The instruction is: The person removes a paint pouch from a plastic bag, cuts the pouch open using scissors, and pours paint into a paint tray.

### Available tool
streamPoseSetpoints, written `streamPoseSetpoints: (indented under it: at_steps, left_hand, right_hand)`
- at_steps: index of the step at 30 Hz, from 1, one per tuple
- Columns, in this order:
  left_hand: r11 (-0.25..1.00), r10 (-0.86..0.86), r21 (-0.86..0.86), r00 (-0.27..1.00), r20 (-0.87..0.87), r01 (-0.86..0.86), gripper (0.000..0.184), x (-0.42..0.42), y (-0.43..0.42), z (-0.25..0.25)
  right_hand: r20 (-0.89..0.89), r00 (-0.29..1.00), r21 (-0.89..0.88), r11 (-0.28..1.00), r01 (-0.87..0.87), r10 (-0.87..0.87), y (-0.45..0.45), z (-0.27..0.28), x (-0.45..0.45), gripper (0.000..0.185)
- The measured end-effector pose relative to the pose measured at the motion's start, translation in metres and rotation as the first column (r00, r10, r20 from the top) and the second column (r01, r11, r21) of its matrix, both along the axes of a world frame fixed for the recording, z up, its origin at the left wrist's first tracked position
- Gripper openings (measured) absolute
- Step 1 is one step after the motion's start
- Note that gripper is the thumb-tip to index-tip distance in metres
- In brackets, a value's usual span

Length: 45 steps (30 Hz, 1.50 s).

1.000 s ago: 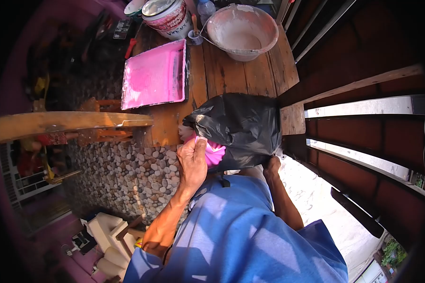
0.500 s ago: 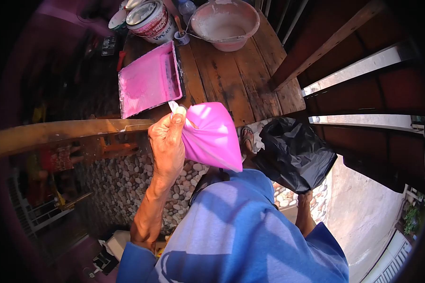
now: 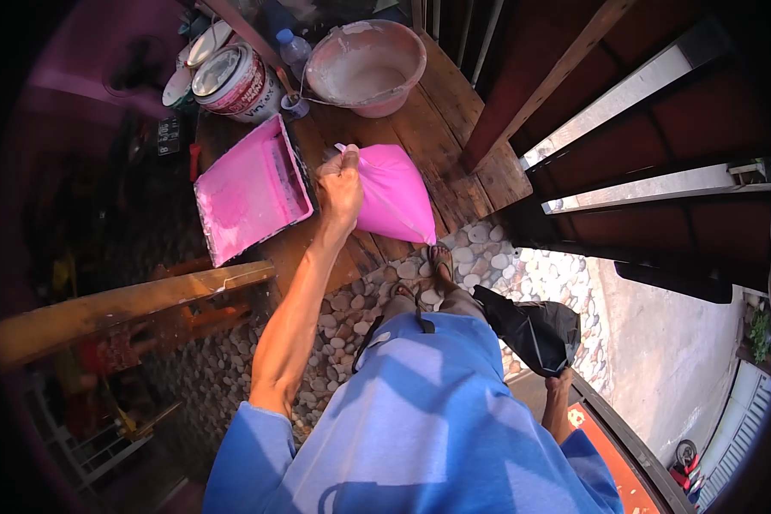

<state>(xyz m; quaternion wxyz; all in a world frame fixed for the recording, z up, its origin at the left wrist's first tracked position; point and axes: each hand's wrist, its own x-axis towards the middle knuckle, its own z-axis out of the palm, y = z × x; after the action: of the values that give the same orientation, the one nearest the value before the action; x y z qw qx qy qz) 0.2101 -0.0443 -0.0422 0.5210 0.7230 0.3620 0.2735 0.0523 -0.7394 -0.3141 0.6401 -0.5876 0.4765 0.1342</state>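
My left hand [image 3: 341, 190] is closed round the gathered neck of a bulging pink plastic bag [image 3: 394, 193]. The bag hangs over the front of the wooden table [image 3: 351, 261]; whether its underside touches the boards I cannot tell. Just left of that hand lies a paint tray [image 3: 253, 188] coated in pink. Low on my right side, my right hand [image 3: 560, 382] grips a crumpled black plastic bag [image 3: 540, 334], its fingers partly hidden by the plastic.
At the back of the table stand a paint bucket [image 3: 231, 81], a brush in a small cup [image 3: 295, 105], a water bottle [image 3: 292, 47] and a reddish basin [image 3: 368, 68]. A wooden beam [image 3: 128, 313] juts in at left. Slatted boards [image 3: 660, 146] flank the right. Pebbled floor [image 3: 334, 330] lies below.
My left hand has carried the pink bag forward, over the table. My right hand has lowered the black bag slightly toward my side. The view has shifted with my head.
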Motion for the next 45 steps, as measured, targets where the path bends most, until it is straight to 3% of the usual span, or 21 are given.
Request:
streamPoseSetpoints:
  at_steps: [2,4,7,9,11,18,20,22,24,26,27,29,32,33,35,36,37,39,41,43,45]
  left_hand:
    - [0.999,0.033,-0.038,0.999,-0.028,-0.034,0.046,0.012,0.023,-0.012]
    - [1.0,0.025,-0.005,1.0,-0.019,-0.025,0.045,0.015,0.041,-0.022]
    - [0.994,-0.077,0.073,0.997,0.024,0.076,0.044,-0.001,0.06,-0.051]
    - [0.997,-0.081,-0.014,0.987,-0.138,0.079,0.039,-0.012,0.079,-0.055]
    - [0.991,-0.038,0.116,0.969,-0.246,0.068,0.032,-0.019,0.096,-0.072]
    - [0.979,-0.182,0.079,0.978,-0.098,0.19,0.031,-0.034,0.146,-0.096]
    - [0.943,-0.147,0.268,0.97,-0.193,0.196,0.037,-0.039,0.145,-0.088]
    - [0.793,0.124,0.609,0.979,-0.163,0.002,0.045,-0.046,0.119,-0.079]
    - [0.837,0.02,0.541,0.993,0.113,-0.078,0.042,-0.059,0.055,-0.058]
    - [0.923,-0.258,0.327,0.956,0.142,0.201,0.039,-0.084,-0.023,-0.063]
    - [0.873,-0.449,0.219,0.893,0.012,0.436,0.043,-0.099,-0.065,-0.054]
    - [0.584,-0.72,-0.37,0.672,0.173,0.722,0.052,-0.12,-0.137,-0.065]
    - [0.328,-0.815,-0.599,0.539,0.212,0.731,0.077,-0.125,-0.206,-0.034]
    - [0.33,-0.82,-0.587,0.533,0.21,0.739,0.077,-0.125,-0.218,-0.026]
    - [0.271,-0.613,-0.764,0.716,0.333,0.586,0.089,-0.118,-0.23,-0.015]
    - [0.385,-0.684,-0.696,0.693,0.226,0.607,0.098,-0.11,-0.222,-0.017]
    - [0.411,-0.677,-0.687,0.705,0.209,0.599,0.098,-0.107,-0.215,-0.021]
    - [0.835,-0.489,-0.371,0.857,-0.164,0.405,0.104,-0.11,-0.203,-0.036]
    - [0.764,-0.585,-0.467,0.783,-0.211,0.445,0.104,-0.123,-0.18,-0.049]
    - [0.642,-0.715,-0.538,0.68,-0.163,0.546,0.057,-0.142,-0.173,-0.052]
    - [0.632,-0.744,-0.496,0.645,-0.175,0.595,0.033,-0.173,-0.181,-0.05]
  right_hand:
    - [-0.074,0.996,-0.093,0.995,0.039,-0.045,0.015,0.025,0.018,0.038]
    - [-0.082,0.89,0.16,0.876,0.456,-0.448,0.033,0.049,0.034,0.037]
    - [0.039,0.935,0.28,0.902,0.329,-0.353,0.046,0.06,0.047,0.037]
    - [0.04,0.933,0.23,0.912,0.34,-0.358,0.06,0.074,0.06,0.036]
    - [0.094,0.928,0.269,0.907,0.324,-0.36,0.071,0.087,0.069,0.035]
    - [0.316,0.919,0.197,0.964,0.179,-0.235,0.112,0.162,0.08,0.033]
    - [0.406,0.883,0.273,0.953,0.131,-0.237,0.129,0.193,0.08,0.028]
    - [0.458,0.854,0.329,0.94,0.096,-0.247,0.131,0.209,0.074,0.029]
    - [0.456,0.842,0.338,0.931,0.137,-0.29,0.14,0.237,0.071,0.029]
    - [0.492,0.828,0.437,0.899,0.033,-0.269,0.145,0.261,0.06,0.031]
    - [0.502,0.817,0.433,0.9,0.045,-0.283,0.15,0.271,0.055,0.031]
    - [0.612,0.771,0.353,0.933,-0.066,-0.177,0.164,0.291,0.049,0.031]
    - [0.667,0.707,-0.022,0.954,-0.298,0.236,0.227,0.323,0.031,0.023]
    - [0.608,0.662,-0.198,0.892,-0.407,0.437,0.244,0.319,0.02,0.022]
    - [0.428,0.341,-0.66,0.547,-0.515,0.837,0.268,0.319,-0.002,0.024]
    - [0.452,0.137,-0.785,0.466,-0.407,0.881,0.276,0.313,-0.012,0.028]
    - [0.441,0.119,-0.769,0.443,-0.46,0.89,0.279,0.317,-0.022,0.029]
    - [0.476,0.087,-0.756,0.458,-0.467,0.875,0.274,0.318,-0.043,0.03]
    - [0.469,0.062,-0.762,0.44,-0.476,0.881,0.257,0.311,-0.06,0.029]
    - [0.454,0.043,-0.773,0.417,-0.479,0.89,0.233,0.305,-0.075,0.029]
    - [0.501,0.072,-0.77,0.482,-0.417,0.863,0.209,0.299,-0.086,0.027]
